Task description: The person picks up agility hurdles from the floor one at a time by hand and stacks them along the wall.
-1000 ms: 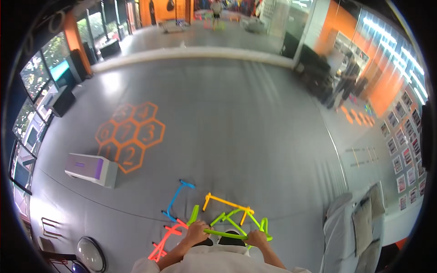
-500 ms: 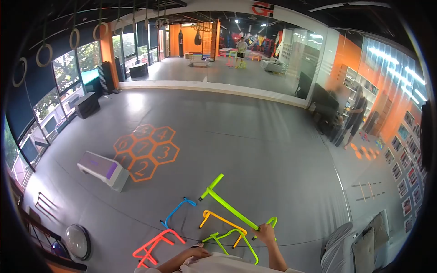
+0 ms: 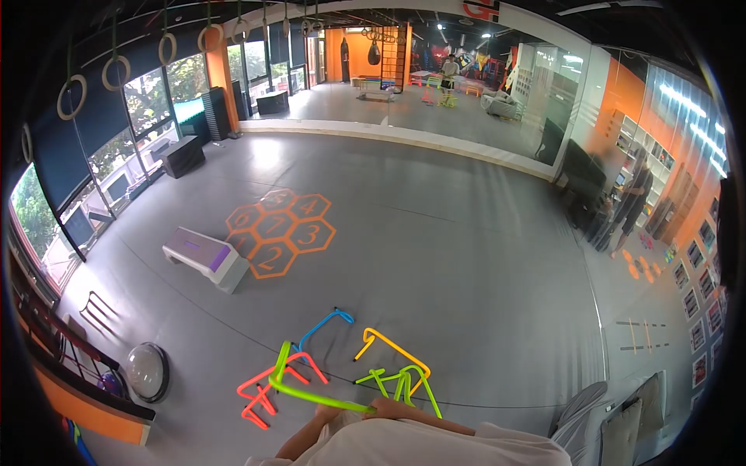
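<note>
A bright green hurdle is held low in front of my body, its long bar slanting left over a red hurdle. My right hand is closed around the right part of that bar. Just under the bar is my left hand; its fingers are largely hidden, so I cannot make out whether it grips. The red hurdle stands on the floor at left, with a blue hurdle beyond it. To the right are a yellow hurdle and another green hurdle, close together.
A grey and purple step platform stands beside orange numbered hexagons on the grey floor. At left is a balance dome. Grey cushions lie at lower right. A large mirror spans the far wall; a blurred person appears at right.
My right hand has swung the green hurdle from the right to the left, close to my body. My left hand has shifted slightly towards the bar. The view has turned a little left.
</note>
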`<state>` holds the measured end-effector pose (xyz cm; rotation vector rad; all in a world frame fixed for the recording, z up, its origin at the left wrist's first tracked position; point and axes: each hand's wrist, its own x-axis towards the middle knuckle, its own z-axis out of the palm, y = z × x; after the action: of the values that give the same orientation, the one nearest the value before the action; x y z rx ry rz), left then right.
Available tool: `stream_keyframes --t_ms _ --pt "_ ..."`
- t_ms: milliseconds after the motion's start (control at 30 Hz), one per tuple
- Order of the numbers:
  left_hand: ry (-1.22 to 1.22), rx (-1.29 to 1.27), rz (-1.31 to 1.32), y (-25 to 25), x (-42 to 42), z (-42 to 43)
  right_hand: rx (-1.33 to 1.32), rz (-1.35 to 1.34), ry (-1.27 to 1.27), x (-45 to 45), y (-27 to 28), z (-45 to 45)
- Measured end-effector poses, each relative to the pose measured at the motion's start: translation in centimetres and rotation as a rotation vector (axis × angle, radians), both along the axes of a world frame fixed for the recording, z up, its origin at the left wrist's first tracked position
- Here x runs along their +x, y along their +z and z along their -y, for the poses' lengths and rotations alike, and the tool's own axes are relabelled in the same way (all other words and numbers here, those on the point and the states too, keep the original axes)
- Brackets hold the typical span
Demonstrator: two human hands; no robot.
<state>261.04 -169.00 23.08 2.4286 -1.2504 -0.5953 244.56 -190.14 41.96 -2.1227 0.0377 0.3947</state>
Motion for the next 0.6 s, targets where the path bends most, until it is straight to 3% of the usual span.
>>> stream_keyframes --t_ms 67,133,267,367,467,500,567,600 --pt "0.081 0.217 -0.238 2.9 -0.9 -1.4 0.096 -0.106 0.156 0.4 -2.0 -1.8" --pt "0.136 0.372 -0.399 6.1 -2.3 -2.9 -0.068 -0.195 0.262 0.9 -2.4 -3.6" --pt "0.006 0.27 -0.409 4.4 -6.3 -9.0 -0.156 -0.195 0.444 0.0 -5.4 -7.0" --pt "-0.084 0.156 -0.398 2.2 -9.1 -13.1 -0.194 -0.234 0.378 -3.0 -4.8 -9.7" --pt "-0.131 0.054 -0.41 1.9 -11.4 -16.8 -0.188 -0.106 0.222 -9.4 -2.3 -10.9" --pt "-0.122 0.051 -0.45 2.5 -11.7 -18.4 -0.154 -0.116 0.157 -11.6 -1.0 -11.1" --pt "-0.108 0.045 -0.536 8.3 -12.9 -21.0 0.025 -0.312 -0.024 -16.7 2.2 -11.6" --pt "-0.012 0.055 -0.722 9.5 -13.1 -22.2 -0.051 -0.247 -0.142 -19.6 3.1 -12.2"
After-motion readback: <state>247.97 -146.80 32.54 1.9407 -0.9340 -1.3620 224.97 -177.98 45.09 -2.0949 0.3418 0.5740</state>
